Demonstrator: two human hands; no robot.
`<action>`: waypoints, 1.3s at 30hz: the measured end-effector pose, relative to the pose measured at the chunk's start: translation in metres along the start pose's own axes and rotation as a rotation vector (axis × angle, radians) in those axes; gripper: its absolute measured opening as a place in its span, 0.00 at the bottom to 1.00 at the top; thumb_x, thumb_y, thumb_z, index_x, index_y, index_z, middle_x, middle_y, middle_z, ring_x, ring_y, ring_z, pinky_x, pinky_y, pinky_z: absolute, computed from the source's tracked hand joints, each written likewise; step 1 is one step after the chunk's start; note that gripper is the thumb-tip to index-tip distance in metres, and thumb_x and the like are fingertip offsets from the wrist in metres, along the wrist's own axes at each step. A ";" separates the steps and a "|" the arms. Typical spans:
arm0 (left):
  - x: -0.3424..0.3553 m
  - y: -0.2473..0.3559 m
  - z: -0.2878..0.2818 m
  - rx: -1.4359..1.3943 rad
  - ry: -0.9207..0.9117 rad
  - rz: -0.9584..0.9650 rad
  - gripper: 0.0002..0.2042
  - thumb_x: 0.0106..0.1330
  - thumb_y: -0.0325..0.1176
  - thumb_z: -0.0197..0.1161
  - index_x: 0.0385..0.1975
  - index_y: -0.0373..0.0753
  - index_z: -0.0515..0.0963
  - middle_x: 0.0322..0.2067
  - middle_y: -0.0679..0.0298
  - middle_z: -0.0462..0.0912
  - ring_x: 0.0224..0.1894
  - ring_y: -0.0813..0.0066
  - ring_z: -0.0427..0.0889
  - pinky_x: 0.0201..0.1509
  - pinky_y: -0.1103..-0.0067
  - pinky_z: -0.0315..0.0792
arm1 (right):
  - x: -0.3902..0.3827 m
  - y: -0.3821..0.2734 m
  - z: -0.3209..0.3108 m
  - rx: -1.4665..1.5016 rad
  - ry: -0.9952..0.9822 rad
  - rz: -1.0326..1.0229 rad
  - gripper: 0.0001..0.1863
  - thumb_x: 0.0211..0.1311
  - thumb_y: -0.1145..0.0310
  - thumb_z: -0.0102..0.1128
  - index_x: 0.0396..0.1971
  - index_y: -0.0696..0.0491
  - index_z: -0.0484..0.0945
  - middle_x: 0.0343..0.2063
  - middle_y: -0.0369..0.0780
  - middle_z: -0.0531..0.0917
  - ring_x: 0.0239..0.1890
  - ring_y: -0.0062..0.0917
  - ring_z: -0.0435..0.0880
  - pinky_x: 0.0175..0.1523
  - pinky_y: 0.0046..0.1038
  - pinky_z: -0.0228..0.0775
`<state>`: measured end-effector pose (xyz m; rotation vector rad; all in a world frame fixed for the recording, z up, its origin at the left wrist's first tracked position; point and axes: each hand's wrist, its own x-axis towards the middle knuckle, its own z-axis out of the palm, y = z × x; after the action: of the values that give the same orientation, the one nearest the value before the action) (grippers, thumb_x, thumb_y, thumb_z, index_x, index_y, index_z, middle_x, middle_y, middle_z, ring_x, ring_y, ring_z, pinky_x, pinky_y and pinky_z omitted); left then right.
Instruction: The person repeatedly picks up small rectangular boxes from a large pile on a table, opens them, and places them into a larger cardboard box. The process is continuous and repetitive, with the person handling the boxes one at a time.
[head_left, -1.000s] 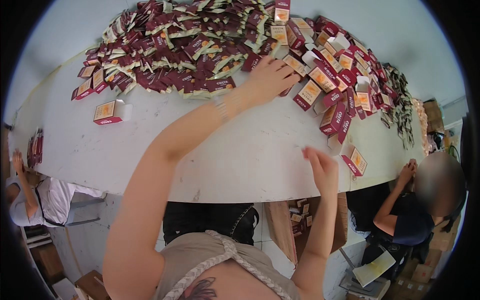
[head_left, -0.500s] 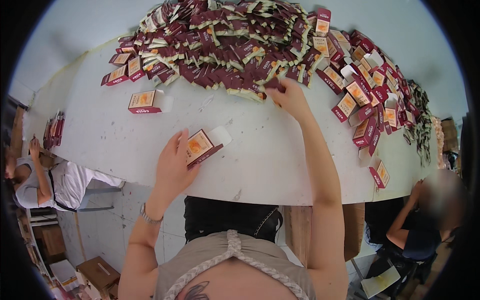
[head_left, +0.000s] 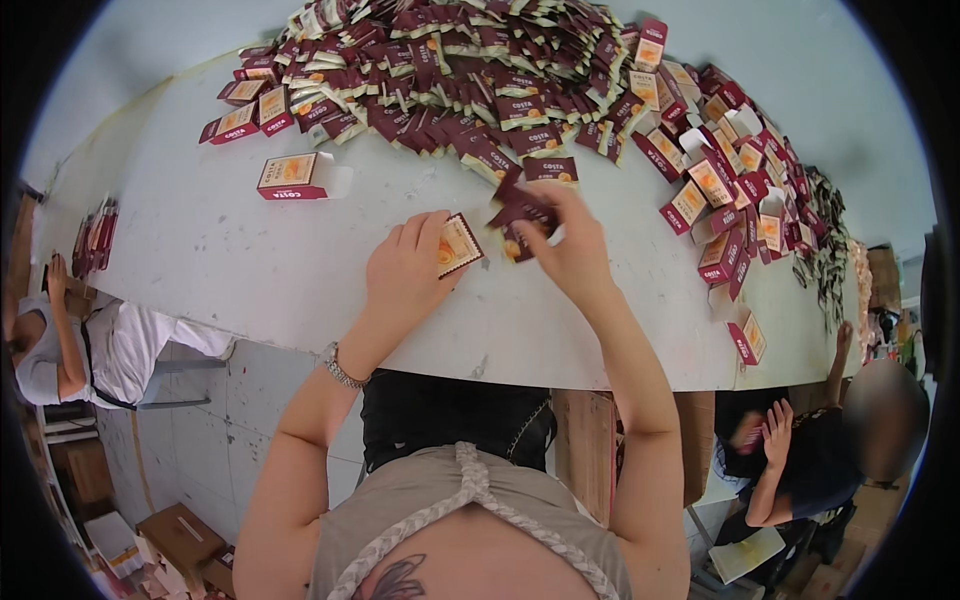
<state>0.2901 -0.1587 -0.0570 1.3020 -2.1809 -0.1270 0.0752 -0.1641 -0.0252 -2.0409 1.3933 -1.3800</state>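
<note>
My left hand (head_left: pixel 405 272) is wrapped over a small maroon carton (head_left: pixel 460 246) with a cream and orange face, holding it on the table. Just right of that carton, my right hand (head_left: pixel 572 245) pinches several maroon sachets (head_left: pixel 522 218) between thumb and fingers; motion smears them a little. A narrow gap separates the sachets from the carton's right end. Beyond my hands spreads a big heap of maroon and cream sachets (head_left: pixel 430 75), its near edge close to my right fingertips.
An open-flapped carton (head_left: pixel 290 177) lies at left, with several more (head_left: pixel 240 120) behind it. Many cartons (head_left: pixel 715 180) pile up at right, beside dark strips (head_left: pixel 828 235). One person (head_left: pixel 75 345) sits at far left, another (head_left: pixel 810 455) at right. Cardboard boxes (head_left: pixel 585 445) stand below the table edge.
My right hand has come back from the heap's near edge toward the carton, with sachets in its grip. My left hand has shifted right and farther out with the carton.
</note>
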 end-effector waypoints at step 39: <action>0.001 0.022 0.009 -0.675 -0.358 -0.098 0.36 0.56 0.43 0.67 0.63 0.42 0.58 0.47 0.55 0.70 0.48 0.55 0.74 0.52 0.69 0.69 | -0.044 -0.017 0.009 -0.168 0.036 -0.048 0.16 0.49 0.71 0.68 0.41 0.56 0.79 0.39 0.39 0.82 0.42 0.31 0.78 0.49 0.32 0.69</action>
<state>0.2684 -0.1502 -0.0559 1.0336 -2.0602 -1.1033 0.0892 -0.1216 -0.0418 -2.1769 1.5324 -1.3667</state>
